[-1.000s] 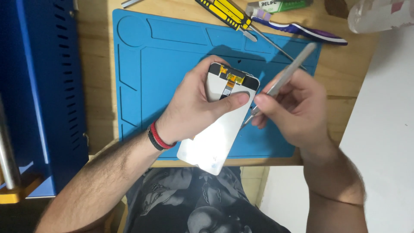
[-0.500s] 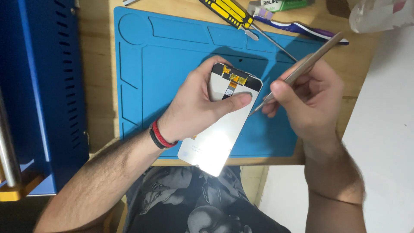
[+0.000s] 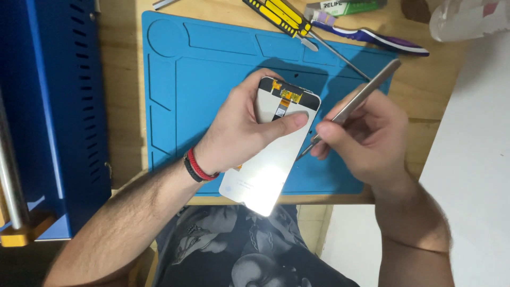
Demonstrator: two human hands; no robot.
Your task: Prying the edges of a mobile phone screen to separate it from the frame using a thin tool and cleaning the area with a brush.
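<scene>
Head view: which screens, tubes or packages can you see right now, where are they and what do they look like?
Phone screen panel: held in the left hand over the blue mat, back side up, pale rectangle, black top edge with orange flex.
Small tube: top edge of the bench, green with a white label.

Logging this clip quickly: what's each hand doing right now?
Left hand: closed around the phone screen panel, thumb across its back.
Right hand: closed on metal tweezers, tip near the panel's edge.
</scene>
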